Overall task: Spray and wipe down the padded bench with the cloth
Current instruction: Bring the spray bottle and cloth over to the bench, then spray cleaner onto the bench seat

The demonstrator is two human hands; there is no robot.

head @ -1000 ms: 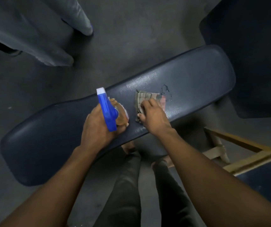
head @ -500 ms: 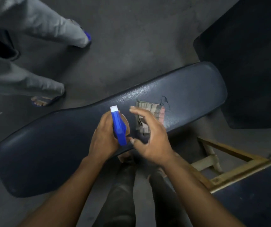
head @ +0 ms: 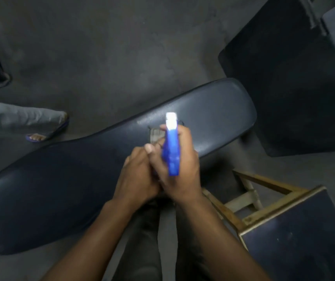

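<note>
A long, dark padded bench [head: 71, 179] runs diagonally across the view from lower left to upper right, standing on a grey concrete floor [head: 111, 47]. Dark mats [head: 284, 88] lie on the floor beyond its right end, and a wooden stool frame [head: 249, 201] stands beside the person's legs at lower right. At the left edge is another person's trouser leg and sandalled foot [head: 36, 136]. Both of the wearer's forearms reach in from the bottom and meet over the middle of the bench. The right hand [head: 179, 167] is wrapped around a blue spray bottle [head: 171, 151], its white nozzle pointing away toward the far edge of the pad. The left hand [head: 138, 175] sits against the right, fingers curled close to the bottle's body — whether it grips the bottle or only steadies it cannot be told. The checked cloth [head: 155, 134] lies on the pad just past the hands, mostly hidden by them. The step looks like a change of grip before spraying. To do it well, settle a finger on the trigger, aim at bare vinyl rather than at the cloth, mist lightly, then free one hand for the cloth — wipe in long overlapping strokes along the bench
</note>
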